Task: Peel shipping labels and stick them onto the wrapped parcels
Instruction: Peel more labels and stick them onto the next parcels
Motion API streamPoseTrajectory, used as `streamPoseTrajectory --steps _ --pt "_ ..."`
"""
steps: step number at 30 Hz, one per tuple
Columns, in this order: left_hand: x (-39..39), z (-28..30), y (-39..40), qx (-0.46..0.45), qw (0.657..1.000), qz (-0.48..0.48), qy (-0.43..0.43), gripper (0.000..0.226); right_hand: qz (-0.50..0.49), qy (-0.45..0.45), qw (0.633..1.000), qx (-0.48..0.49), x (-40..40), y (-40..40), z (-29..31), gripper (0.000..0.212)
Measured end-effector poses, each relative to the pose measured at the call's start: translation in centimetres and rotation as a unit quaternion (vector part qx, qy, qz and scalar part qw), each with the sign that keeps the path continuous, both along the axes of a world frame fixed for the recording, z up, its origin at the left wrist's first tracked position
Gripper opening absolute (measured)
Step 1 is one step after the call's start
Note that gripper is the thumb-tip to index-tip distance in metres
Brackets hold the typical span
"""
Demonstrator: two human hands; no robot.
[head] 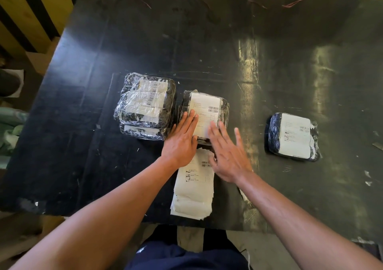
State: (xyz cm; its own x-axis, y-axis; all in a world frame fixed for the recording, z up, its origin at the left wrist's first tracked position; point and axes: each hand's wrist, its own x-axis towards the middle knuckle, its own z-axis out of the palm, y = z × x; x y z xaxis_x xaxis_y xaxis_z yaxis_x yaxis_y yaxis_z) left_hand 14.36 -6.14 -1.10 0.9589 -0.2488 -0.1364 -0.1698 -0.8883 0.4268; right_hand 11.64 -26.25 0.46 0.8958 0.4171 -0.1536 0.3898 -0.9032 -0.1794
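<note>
A dark parcel in clear wrap [224, 109] lies at the table's middle with a white shipping label [204, 103] on its top. My left hand [182, 140] lies flat with straight fingers on the label's left side. My right hand [227, 151] is spread flat over the label's near right corner, slightly blurred. A stack of white labels [193, 191] lies on the table just in front of the parcel, partly under my hands. To the left stands a pile of wrapped parcels [145, 106] with labels on them. A single labelled parcel [293, 137] lies apart at the right.
The black table [207, 47] has a worn, shiny surface with small paper scraps [367, 177] near its right edge. Yellow and black striped barriers [31, 10] stand at the back and left. Bags and cloth [9, 124] lie on the floor at the left.
</note>
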Motion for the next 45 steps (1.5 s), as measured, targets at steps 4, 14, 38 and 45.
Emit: streamPoseTrajectory --steps 4,14,38,45 --pt "0.0 0.0 0.2 -0.004 1.000 -0.006 0.001 0.067 0.033 0.006 0.999 -0.010 -1.6 1.2 -0.9 0.083" --pt "-1.8 0.7 -1.1 0.117 0.991 -0.067 -0.005 0.077 -0.026 0.027 0.999 0.040 -0.7 -0.2 -0.1 0.081" --pt "-1.0 4.0 0.7 0.097 0.993 -0.062 -0.017 0.078 -0.025 0.043 0.999 0.001 0.7 1.2 1.1 0.092" --pt "1.0 4.9 -1.6 0.060 0.995 -0.066 -0.047 0.057 -0.041 0.038 0.998 0.022 0.7 1.9 1.0 0.087"
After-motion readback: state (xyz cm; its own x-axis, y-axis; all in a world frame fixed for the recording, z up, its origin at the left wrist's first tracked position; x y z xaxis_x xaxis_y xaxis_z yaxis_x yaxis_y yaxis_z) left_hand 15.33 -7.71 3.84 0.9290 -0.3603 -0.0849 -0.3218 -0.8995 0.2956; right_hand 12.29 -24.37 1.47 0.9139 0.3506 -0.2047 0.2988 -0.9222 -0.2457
